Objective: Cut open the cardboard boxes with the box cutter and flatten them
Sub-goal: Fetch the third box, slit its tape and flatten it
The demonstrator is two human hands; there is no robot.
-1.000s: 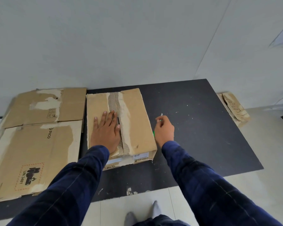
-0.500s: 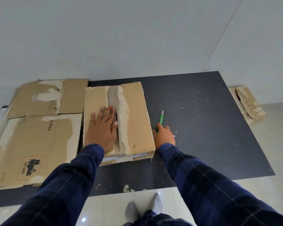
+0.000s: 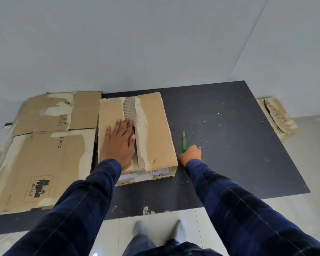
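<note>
Pressing the cardboard box, left hand lies flat; right hand curls round box cutter.

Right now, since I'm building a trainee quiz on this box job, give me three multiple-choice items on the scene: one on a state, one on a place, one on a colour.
1. The left hand is:
A. flat on top of the box
B. gripping the cutter
C. raised in the air

2. The cutter lies:
A. on the box
B. under the left hand
C. on the mat, right of the box

3. The cutter's handle is:
A. red
B. green
C. black

Answers:
1 A: its fingers lie straight, palm down on the box top.
2 C: it rests on the dark mat beside the box's right edge.
3 B: the handle is bright green.
</note>
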